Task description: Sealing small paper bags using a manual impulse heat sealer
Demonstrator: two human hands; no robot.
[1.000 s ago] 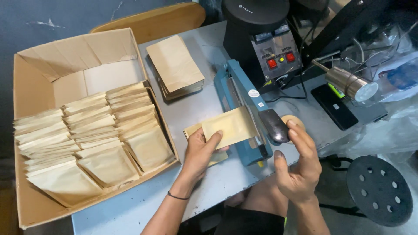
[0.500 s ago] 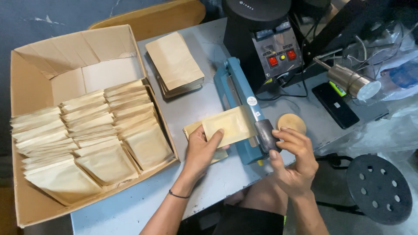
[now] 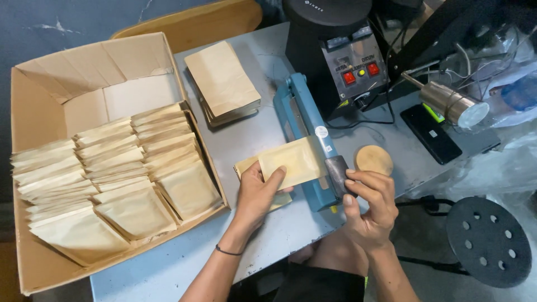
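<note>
A person sits at a grey table (image 3: 251,140), seen from above through a head camera. At the centre, a blue heat sealer (image 3: 306,140) lies with its long arm running from 12 o'clock down to 6 o'clock. A tan paper pouch (image 3: 291,162) lies across it, its right edge under the arm. The left hand (image 3: 257,193) presses on the pouch from 7 o'clock, thumb on top and fingers curled round its near edge, grasping it flat against a second pouch beneath. The right hand (image 3: 372,198) sits at 5 o'clock of the sealer, fingers closed round the black handle (image 3: 338,173) at the arm's near end, pressing it down.

The step in hand looks like sealing the pouch's open edge. The next move likely calls for keeping the pouch square under the bar, then lifting the handle before sliding the pouch out to the left.

At 9 o'clock, an open cardboard box (image 3: 39,100) holds rows of matching pouches standing on edge. At 11 o'clock of the sealer a stack of flat pouches (image 3: 224,81) rests on the table. A round wooden disc (image 3: 373,159) lies just right of the handle. Further right, a black phone (image 3: 433,134) and a metal cylinder (image 3: 453,106); at 12 o'clock, a black machine with red buttons (image 3: 352,64).
</note>
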